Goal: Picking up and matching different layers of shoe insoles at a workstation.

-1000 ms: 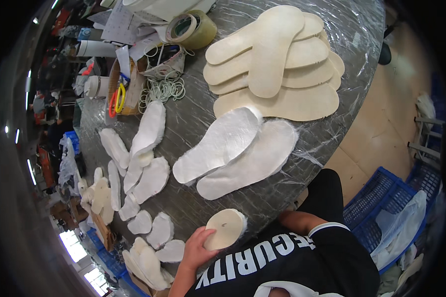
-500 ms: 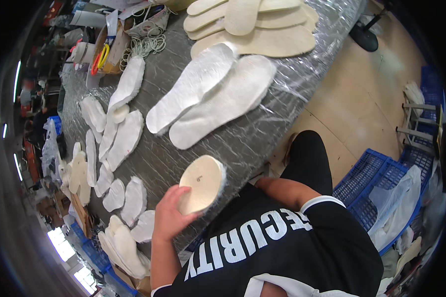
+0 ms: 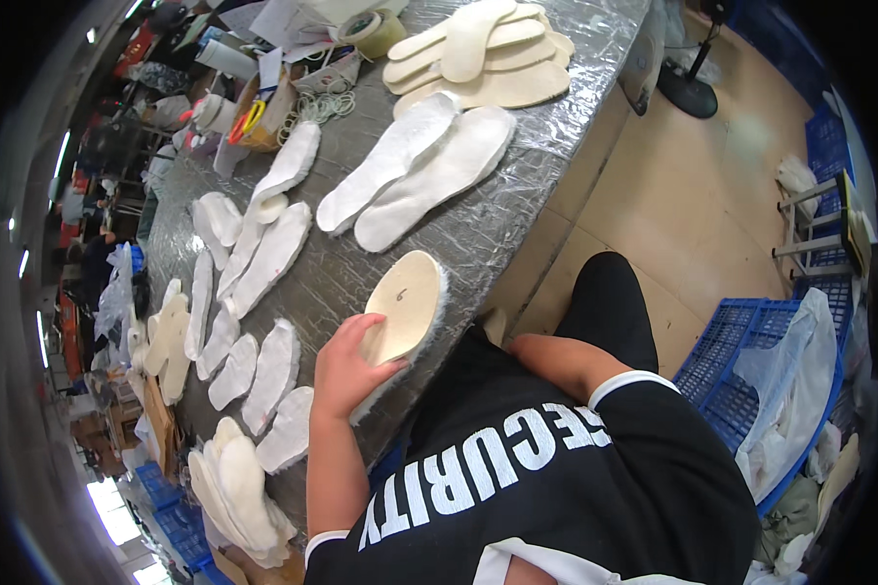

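Note:
My left hand (image 3: 349, 363) grips the near end of an insole (image 3: 406, 300) between thumb and fingers, just above the table's near edge. Its smooth cream face is turned up, with a small handwritten mark, and white fleece shows along the rim. Farther off lies a pair of large white fleece insoles, one (image 3: 439, 185) partly under the other (image 3: 392, 156). Several smaller white insoles (image 3: 271, 373) are spread to the left of my hand. My right forearm (image 3: 571, 369) comes in from the right; the hand itself is hidden beyond my dark shirt.
A stack of cream insoles (image 3: 502, 88) lies at the table's far end. Scissors (image 3: 252, 119), cord (image 3: 322, 105) and a tape roll (image 3: 373, 33) crowd the back left. More insoles (image 3: 236, 487) are piled at lower left. Blue crates (image 3: 722, 341) and a stand's base (image 3: 688, 90) occupy the right-hand floor.
The view has shifted, so the table's things appear moved. My left hand still holds the insole, which appears higher in the picture and a little more upright.

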A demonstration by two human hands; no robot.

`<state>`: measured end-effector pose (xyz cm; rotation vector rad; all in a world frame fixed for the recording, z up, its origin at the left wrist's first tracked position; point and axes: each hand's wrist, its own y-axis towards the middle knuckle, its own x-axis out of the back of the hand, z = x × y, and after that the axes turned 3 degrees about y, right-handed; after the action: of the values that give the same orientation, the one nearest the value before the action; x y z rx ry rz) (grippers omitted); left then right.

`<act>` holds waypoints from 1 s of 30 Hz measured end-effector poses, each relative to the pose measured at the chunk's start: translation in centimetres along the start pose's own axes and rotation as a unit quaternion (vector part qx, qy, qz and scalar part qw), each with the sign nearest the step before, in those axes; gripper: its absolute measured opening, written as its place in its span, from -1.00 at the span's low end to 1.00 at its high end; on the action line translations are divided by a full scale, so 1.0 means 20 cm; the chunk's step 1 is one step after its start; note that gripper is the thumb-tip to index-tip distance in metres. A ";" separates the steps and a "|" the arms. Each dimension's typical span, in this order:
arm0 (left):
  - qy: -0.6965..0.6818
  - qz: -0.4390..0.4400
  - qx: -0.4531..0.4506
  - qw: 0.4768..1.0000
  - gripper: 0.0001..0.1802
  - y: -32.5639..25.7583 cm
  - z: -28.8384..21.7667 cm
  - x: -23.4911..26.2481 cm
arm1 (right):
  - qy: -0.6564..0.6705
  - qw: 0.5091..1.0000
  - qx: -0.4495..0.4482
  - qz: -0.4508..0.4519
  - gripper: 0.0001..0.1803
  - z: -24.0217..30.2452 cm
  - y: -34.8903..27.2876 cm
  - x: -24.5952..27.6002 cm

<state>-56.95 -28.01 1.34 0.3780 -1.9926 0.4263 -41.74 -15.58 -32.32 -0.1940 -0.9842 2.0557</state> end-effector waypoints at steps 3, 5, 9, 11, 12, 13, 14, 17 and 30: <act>0.002 -0.003 0.000 1.000 -0.34 -0.01 0.00 0.01 | -0.011 1.000 -0.007 -0.010 -0.54 -0.04 -0.02 -0.03; -0.001 -0.005 0.004 1.000 -0.35 -0.01 0.00 0.01 | -0.019 1.000 -0.012 -0.014 -0.54 -0.07 -0.04 -0.04; 0.009 -0.009 -0.014 1.000 -0.35 0.01 0.04 0.00 | -0.031 0.999 -0.021 -0.016 -0.53 -0.11 -0.06 -0.04; 0.004 -0.013 -0.014 1.000 -0.34 0.01 0.04 0.00 | -0.036 0.999 -0.025 -0.016 -0.53 -0.11 -0.04 -0.02; 0.001 -0.013 -0.017 1.000 -0.33 0.01 0.04 0.00 | -0.039 0.999 -0.029 -0.017 -0.53 -0.09 -0.04 -0.02; -0.003 -0.018 -0.015 1.000 -0.33 0.01 0.04 0.00 | -0.042 0.998 -0.032 -0.018 -0.53 -0.07 -0.03 -0.04; -0.010 -0.017 -0.018 1.000 -0.32 0.00 0.05 0.00 | -0.045 0.998 -0.036 -0.019 -0.53 -0.05 -0.02 -0.03; -0.030 -0.019 -0.018 0.999 -0.31 -0.01 0.07 0.01 | -0.052 0.997 -0.048 -0.023 -0.53 0.02 0.05 -0.01; -0.047 -0.066 -0.038 0.996 -0.26 -0.06 0.05 -0.03 | 0.000 0.916 0.006 -0.401 -0.78 0.56 -1.13 0.26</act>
<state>-57.03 -29.48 0.57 0.4856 -2.0554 0.2525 -36.22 -10.31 -7.65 0.1970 -0.8552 1.3003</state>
